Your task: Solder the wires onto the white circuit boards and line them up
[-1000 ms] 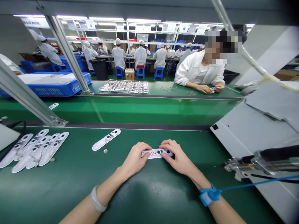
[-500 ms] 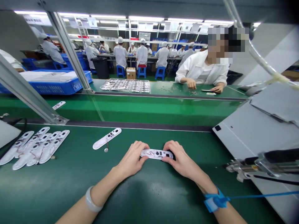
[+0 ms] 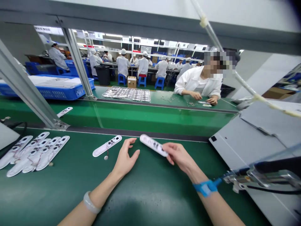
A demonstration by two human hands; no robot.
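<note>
My right hand (image 3: 178, 156) pinches the end of a white plastic strip (image 3: 152, 145) that carries dark components and tilts up and away from me. My left hand (image 3: 125, 158) is open, empty and resting just below a second white strip (image 3: 107, 146). A small metal disc (image 3: 106, 157) on a thin wire hangs from that second strip. Several similar strips (image 3: 35, 153) lie fanned out on the green mat (image 3: 150, 194) at the left. A blue wrist strap (image 3: 205, 187) circles my right wrist, and a pale bangle (image 3: 90, 202) circles my left.
A metal tool on a stand (image 3: 258, 175) reaches in from the right above a grey panel (image 3: 258, 141). Beyond a green conveyor belt (image 3: 141, 117), a co-worker (image 3: 197, 81) handles small parts near a tray of components (image 3: 127, 94). Metal posts (image 3: 77, 66) rise at the left.
My left hand has let go of the strip and moved left. My right hand now holds it alone, raised and angled away from me. The view has tilted.
</note>
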